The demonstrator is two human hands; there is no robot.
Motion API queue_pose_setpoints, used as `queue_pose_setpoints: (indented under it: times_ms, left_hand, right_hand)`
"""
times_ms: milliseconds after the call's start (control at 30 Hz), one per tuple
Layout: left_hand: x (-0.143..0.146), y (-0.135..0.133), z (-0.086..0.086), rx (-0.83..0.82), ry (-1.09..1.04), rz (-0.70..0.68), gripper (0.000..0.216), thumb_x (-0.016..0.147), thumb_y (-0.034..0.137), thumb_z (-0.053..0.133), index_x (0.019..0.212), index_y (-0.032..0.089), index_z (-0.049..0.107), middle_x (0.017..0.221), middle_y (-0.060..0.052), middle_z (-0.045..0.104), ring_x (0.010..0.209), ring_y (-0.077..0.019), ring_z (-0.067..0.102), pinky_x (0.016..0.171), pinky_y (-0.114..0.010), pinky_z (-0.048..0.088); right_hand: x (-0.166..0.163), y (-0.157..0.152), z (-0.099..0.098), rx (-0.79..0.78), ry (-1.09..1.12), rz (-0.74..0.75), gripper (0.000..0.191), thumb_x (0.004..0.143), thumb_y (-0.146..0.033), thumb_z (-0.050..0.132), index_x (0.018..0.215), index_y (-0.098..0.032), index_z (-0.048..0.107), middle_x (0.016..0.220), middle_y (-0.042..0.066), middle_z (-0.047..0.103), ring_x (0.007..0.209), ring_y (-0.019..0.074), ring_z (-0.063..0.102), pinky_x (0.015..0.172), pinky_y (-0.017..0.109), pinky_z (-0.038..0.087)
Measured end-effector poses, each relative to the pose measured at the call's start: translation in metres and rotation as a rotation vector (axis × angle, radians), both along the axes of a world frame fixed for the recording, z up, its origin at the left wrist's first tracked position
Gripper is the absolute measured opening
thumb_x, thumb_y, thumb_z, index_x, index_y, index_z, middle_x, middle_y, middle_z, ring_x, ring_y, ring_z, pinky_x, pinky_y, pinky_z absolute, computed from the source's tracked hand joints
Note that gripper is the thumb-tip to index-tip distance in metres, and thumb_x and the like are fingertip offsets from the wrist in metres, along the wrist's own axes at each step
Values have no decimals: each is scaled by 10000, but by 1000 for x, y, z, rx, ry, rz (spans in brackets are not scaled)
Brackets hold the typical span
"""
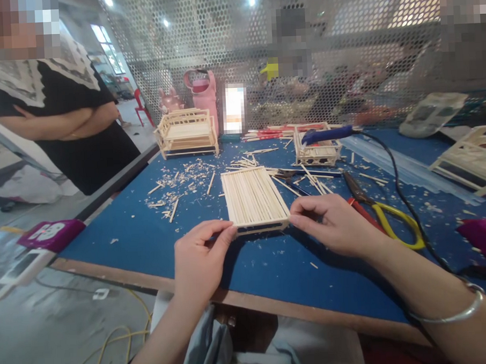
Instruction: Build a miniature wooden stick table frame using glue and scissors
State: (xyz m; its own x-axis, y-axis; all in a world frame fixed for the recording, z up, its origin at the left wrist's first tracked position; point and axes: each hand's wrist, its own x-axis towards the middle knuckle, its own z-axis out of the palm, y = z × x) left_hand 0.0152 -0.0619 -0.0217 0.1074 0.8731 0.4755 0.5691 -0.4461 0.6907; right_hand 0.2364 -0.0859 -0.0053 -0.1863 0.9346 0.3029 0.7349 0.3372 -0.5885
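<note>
Fingers of the left hand (200, 253) pinch the near left corner of a slatted stick frame (254, 195), thumb tip set against forefinger; those of the right hand (337, 221) pinch its near right corner in the same way. Between and just beyond both sets of fingers lies the frame itself, slats up; whether it rests on the blue desk (271, 272) or is slightly lifted, I cannot tell.

Past the left fingers, wood chips (186, 179) are strewn about, and farther off stands a bench-shaped stick model (188, 133) with a pink bottle (207, 100) behind it. Beyond the right fingers lie loose sticks (317, 181), then a smaller stick model (318, 156) with a blue corded tool (329, 135) across its top. Just right of those fingers, partly behind the hand, is a tool with a yellow loop handle (383, 219). Well away to the left of the left fingers, another person (75, 122) stands with folded arms.
</note>
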Motion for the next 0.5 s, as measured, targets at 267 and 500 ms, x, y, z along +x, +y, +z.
queue_pose_setpoints:
  times_ms: [267,500]
  left_hand:
    - [-1,-1,0,1,9,-1,129,753,299,609,732,208,698,767,-4,717,720,-155,656,659,-240,524]
    - [0,0,2,-52,-26,-15,123,748,287,614,733,190,688,753,-11,708,704,-143,646,657,-231,520]
  right_hand:
    - [-2,0,-1,42,-24,10,209,801,-262,443,613,-191,497,530,-29,469,503,105,426,502,230,321]
    - [1,2,0,-57,88,8,201,773,-306,452,607,-194,467,533,-45,416,494,95,374,484,228,304]
